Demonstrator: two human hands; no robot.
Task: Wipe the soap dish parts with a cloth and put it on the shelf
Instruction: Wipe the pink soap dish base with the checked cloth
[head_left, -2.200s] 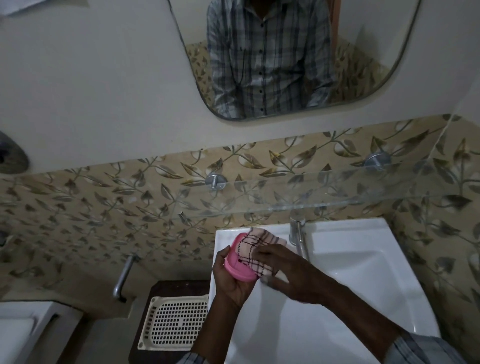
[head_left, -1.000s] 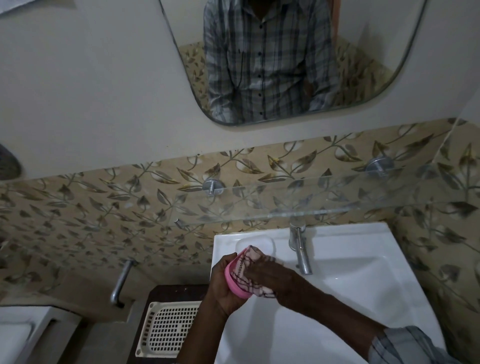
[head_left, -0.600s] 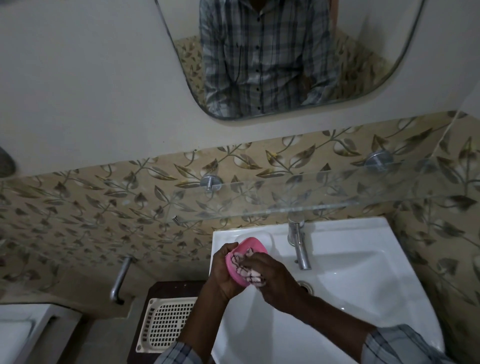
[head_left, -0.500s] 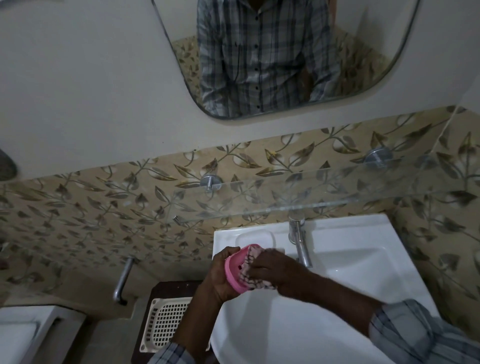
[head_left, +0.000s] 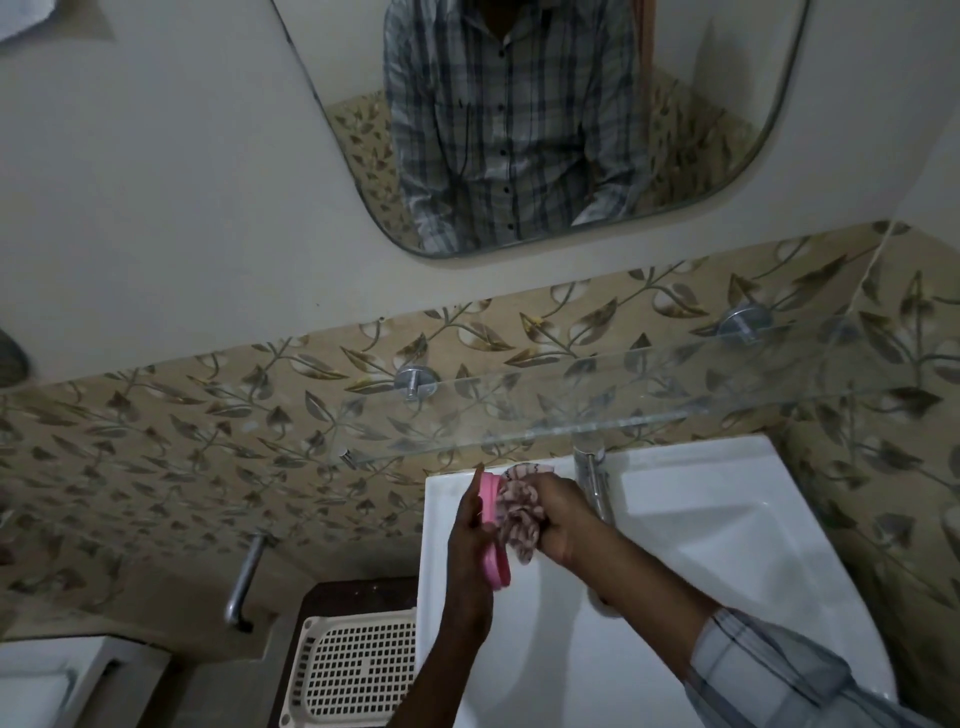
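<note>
Wiping is under way over the white sink (head_left: 727, 545). The pink soap dish part (head_left: 491, 525) is gripped in the left hand (head_left: 470, 530) and stands on its edge, so only its thin side is seen. Its long way runs from 12 o'clock down to 6 o'clock. The checked cloth (head_left: 519, 512) is bunched up in the right hand (head_left: 563, 519), which is clenched around it. The cloth is pressed on the open face of the dish, so from the dish the cloth lies at 3 o'clock.

The glass shelf (head_left: 597, 415) is at 12 o'clock from both hands, just above them, and nothing is seen on it. It is the place where the dish must be put. The left hand is the one with the dish, so it is likely the hand that must go up. The dish would need to be laid flat first, because on its edge it could tip or slide off the smooth glass.

A tap (head_left: 592, 478) stands close by at 3 o'clock from the cloth. A white plastic tray (head_left: 358, 670) with holes lies at 7 o'clock, beside the sink. It cannot be told whether it is part of the dish.
</note>
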